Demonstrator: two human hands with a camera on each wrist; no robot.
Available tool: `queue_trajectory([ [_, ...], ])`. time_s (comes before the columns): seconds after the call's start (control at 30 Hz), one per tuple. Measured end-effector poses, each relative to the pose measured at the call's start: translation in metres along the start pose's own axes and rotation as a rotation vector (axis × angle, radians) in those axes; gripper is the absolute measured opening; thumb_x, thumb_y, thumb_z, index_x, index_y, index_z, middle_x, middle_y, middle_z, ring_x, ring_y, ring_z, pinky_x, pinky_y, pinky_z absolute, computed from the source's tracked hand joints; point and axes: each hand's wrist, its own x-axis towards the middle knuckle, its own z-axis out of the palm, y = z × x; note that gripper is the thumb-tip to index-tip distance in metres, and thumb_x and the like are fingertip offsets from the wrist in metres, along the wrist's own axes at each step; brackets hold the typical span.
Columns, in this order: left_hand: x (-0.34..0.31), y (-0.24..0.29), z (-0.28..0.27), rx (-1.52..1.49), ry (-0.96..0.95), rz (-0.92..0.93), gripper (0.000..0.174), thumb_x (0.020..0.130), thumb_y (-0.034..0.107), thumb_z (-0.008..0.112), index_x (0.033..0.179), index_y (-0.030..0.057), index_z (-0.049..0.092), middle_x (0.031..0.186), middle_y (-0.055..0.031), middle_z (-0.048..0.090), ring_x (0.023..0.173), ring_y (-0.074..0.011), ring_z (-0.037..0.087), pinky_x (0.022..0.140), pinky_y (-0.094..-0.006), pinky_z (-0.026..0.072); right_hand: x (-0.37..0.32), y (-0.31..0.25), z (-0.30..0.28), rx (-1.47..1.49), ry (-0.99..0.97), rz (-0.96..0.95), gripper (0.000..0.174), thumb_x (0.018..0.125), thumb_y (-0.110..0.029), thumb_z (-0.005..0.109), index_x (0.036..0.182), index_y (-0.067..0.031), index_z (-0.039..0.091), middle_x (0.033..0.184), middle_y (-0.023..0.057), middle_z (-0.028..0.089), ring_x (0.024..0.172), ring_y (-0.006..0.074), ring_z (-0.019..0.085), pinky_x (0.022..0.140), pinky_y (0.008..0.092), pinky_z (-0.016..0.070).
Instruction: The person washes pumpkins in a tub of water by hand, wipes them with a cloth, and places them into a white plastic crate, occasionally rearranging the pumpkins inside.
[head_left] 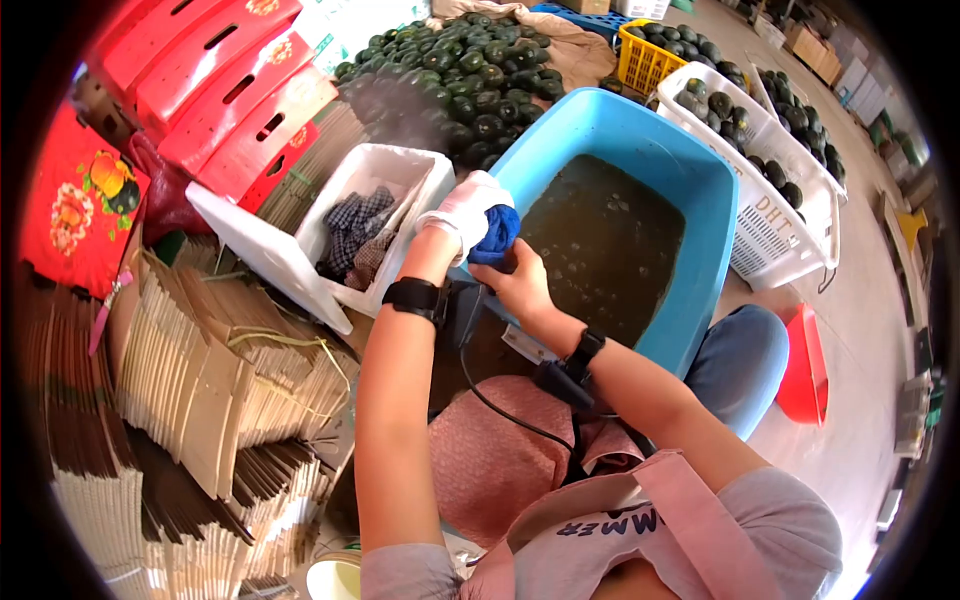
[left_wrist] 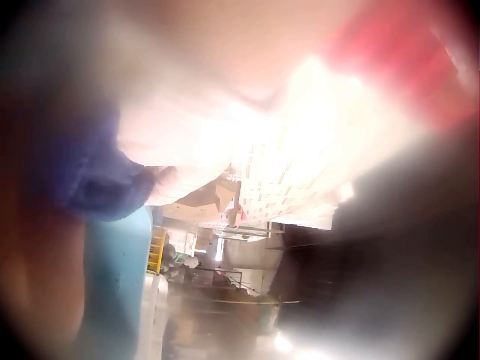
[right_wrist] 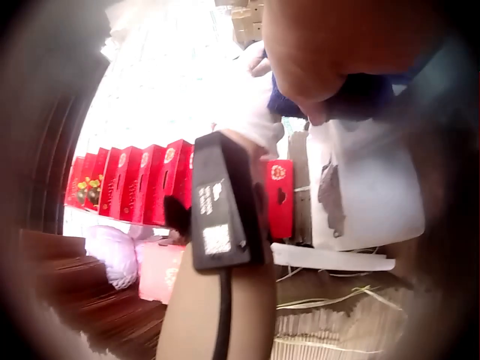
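Observation:
A bunched blue cloth (head_left: 497,234) is held between both hands at the near left rim of a blue tub (head_left: 712,200) of murky brown water. My left hand (head_left: 466,208), in a white glove, grips the cloth from above. Bare, my right hand (head_left: 520,284) pinches its lower edge with thumb and fingers. The left wrist view has the blue cloth (left_wrist: 112,184) beside the blurred glove. From the right wrist, the cloth (right_wrist: 360,97) appears dark beneath the fingers. Just left of the hands stands a white foam box (head_left: 432,172) with checked cloths (head_left: 357,222) inside.
Green squashes (head_left: 470,75) are heaped behind the tub. White crates (head_left: 775,225) and a yellow crate (head_left: 642,62) of squashes stand right. The foam lid (head_left: 255,245), red boxes (head_left: 215,75) and flattened cardboard (head_left: 180,370) lie left. A red basin (head_left: 803,365) sits on the floor.

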Motion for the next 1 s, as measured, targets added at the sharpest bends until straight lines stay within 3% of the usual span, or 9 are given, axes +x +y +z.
queue_trajectory([
  [0.2, -0.014, 0.013, -0.022, 0.052, 0.044, 0.150, 0.025, 0.077, -0.001, 0.057, 0.084, 0.0165, 0.073, 0.112, -0.0123, 0.055, 0.107, -0.0282, 0.057, 0.089, -0.0324, 0.0481, -0.034, 0.000, 0.040, -0.016, 0.099, 0.000, 0.045, 0.078, -0.028, 0.078, 0.094, 0.0012, 0.047, 0.083, 0.0208, 0.064, 0.077, 0.0345, 0.064, 0.070, 0.0426, 0.0492],
  [0.27, -0.018, 0.021, -0.032, 0.167, -0.170, 0.151, 0.021, 0.076, 0.000, 0.060, 0.076, 0.0158, 0.073, 0.097, -0.0126, 0.064, 0.096, -0.0270, 0.063, 0.082, -0.0307, 0.0504, -0.035, 0.022, 0.053, -0.022, -0.081, 0.015, 0.034, 0.087, -0.022, 0.071, 0.098, 0.0006, 0.049, 0.089, 0.0142, 0.063, 0.083, 0.0199, 0.060, 0.076, 0.0358, 0.0485],
  [0.33, -0.035, 0.038, -0.039, 0.071, -0.453, -0.353, 0.019, 0.077, 0.002, 0.059, 0.076, 0.0139, 0.073, 0.093, -0.0119, 0.069, 0.093, -0.0272, 0.065, 0.082, -0.0313, 0.0512, -0.038, 0.033, 0.055, -0.128, -0.208, 0.044, 0.036, 0.086, -0.020, 0.070, 0.111, -0.0009, 0.052, 0.097, 0.0161, 0.065, 0.092, 0.0246, 0.062, 0.082, 0.0370, 0.0486],
  [0.43, -0.049, 0.040, -0.034, 0.121, -0.500, -0.368, 0.017, 0.076, 0.011, 0.068, 0.093, 0.0118, 0.072, 0.098, -0.0130, 0.069, 0.096, -0.0294, 0.065, 0.087, -0.0341, 0.0505, -0.051, 0.064, 0.062, -0.257, -0.535, -0.202, 0.049, 0.081, -0.021, 0.065, 0.122, -0.0007, 0.048, 0.100, 0.0277, 0.065, 0.094, 0.0437, 0.063, 0.082, 0.0467, 0.0504],
  [0.57, -0.058, 0.069, -0.021, 0.112, -0.189, -0.456, 0.072, 0.067, 0.030, 0.082, 0.131, 0.0183, 0.052, 0.103, -0.0187, 0.065, 0.098, -0.0344, 0.062, 0.088, -0.0397, 0.0506, -0.059, 0.051, 0.036, -0.388, -0.606, -0.136, 0.039, 0.078, -0.023, 0.065, 0.112, -0.0039, 0.063, 0.101, 0.0226, 0.067, 0.092, 0.0390, 0.065, 0.083, 0.0432, 0.0520],
  [0.63, -0.064, 0.066, -0.006, 0.369, -0.105, -0.426, 0.054, 0.067, 0.029, 0.083, 0.115, 0.0152, 0.063, 0.106, -0.0200, 0.062, 0.101, -0.0356, 0.060, 0.089, -0.0413, 0.0499, -0.059, 0.026, 0.003, -0.479, -0.691, -0.098, 0.028, 0.079, -0.024, 0.065, 0.099, -0.0053, 0.071, 0.100, 0.0175, 0.069, 0.090, 0.0350, 0.067, 0.081, 0.0410, 0.0523],
  [0.77, -0.068, 0.039, -0.008, 0.335, -0.236, -0.481, 0.030, 0.068, 0.022, 0.079, 0.091, 0.0082, 0.067, 0.092, -0.0156, 0.066, 0.091, -0.0306, 0.064, 0.083, -0.0383, 0.0513, -0.045, -0.026, -0.094, -0.335, -0.789, -0.093, 0.031, 0.089, -0.020, 0.062, 0.115, -0.0036, 0.065, 0.101, 0.0129, 0.071, 0.095, 0.0207, 0.066, 0.084, 0.0337, 0.0522],
  [0.83, -0.072, 0.049, -0.016, 0.321, -0.307, -0.604, 0.025, 0.068, 0.019, 0.078, 0.088, 0.0074, 0.067, 0.086, -0.0123, 0.067, 0.085, -0.0276, 0.065, 0.080, -0.0365, 0.0517, -0.024, -0.050, -0.144, -0.391, -0.612, -0.376, 0.031, 0.086, -0.021, 0.063, 0.112, -0.0028, 0.067, 0.102, 0.0143, 0.071, 0.091, 0.0220, 0.068, 0.084, 0.0359, 0.0532],
  [1.0, -0.076, 0.064, -0.022, 0.321, -0.357, -0.724, 0.024, 0.068, 0.017, 0.080, 0.086, 0.0078, 0.067, 0.082, -0.0106, 0.068, 0.081, -0.0248, 0.065, 0.079, -0.0348, 0.0515, 0.018, -0.093, -0.235, -0.302, -0.258, -0.165, 0.028, 0.093, -0.019, 0.060, 0.117, -0.0044, 0.062, 0.093, 0.0020, 0.068, 0.085, 0.0090, 0.060, 0.075, 0.0247, 0.0489],
])
